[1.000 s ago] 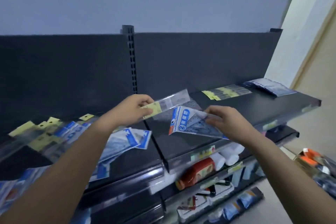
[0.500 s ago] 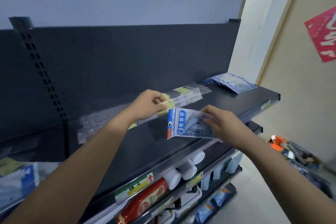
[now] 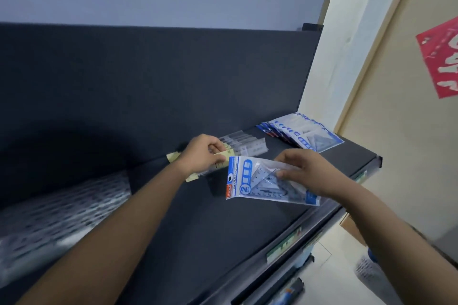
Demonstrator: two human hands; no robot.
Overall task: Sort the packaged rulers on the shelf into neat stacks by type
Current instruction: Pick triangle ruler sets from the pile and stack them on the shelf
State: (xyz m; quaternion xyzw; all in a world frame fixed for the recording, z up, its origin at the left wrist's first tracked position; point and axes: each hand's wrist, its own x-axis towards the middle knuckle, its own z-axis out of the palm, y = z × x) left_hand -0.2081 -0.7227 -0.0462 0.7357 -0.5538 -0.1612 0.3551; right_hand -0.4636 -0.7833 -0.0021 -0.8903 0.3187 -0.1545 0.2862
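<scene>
Reaching both bare arms forward over the dark shelf (image 3: pixel 223 235), forearms stretched out and converging toward its back edge. Left hand (image 3: pixel 202 156) turning knuckles-up, fingers curling round a bundle of clear ruler packs (image 3: pixel 247 146) with yellow headers, gripping them near the header end; packs running rightward along the back edge of the shelf, close to the dark back panel (image 3: pixel 148 82); cannot tell whether resting on the shelf or lifted off it. Right hand (image 3: pixel 307 173) hovering over the middle of the shelf, nearer the right edge, wrist bending slightly down, thumb and curled fingers pinching a blue-and-white geometric set pack (image 3: pixel 250 181) by its clear end. Holding that pack clear above the shelf, tilting, blue header pointing left and ending just beside the left fingers. Lying at the back right corner of the shelf, well apart from both hands: a fanned stack of matching blue packs (image 3: pixel 304 135), overlapping one another. Showing on the front edge: a greenish label strip (image 3: pixel 285 242), blurred. Hanging on the beige wall to the right: a red poster (image 3: pixel 441 57)
</scene>
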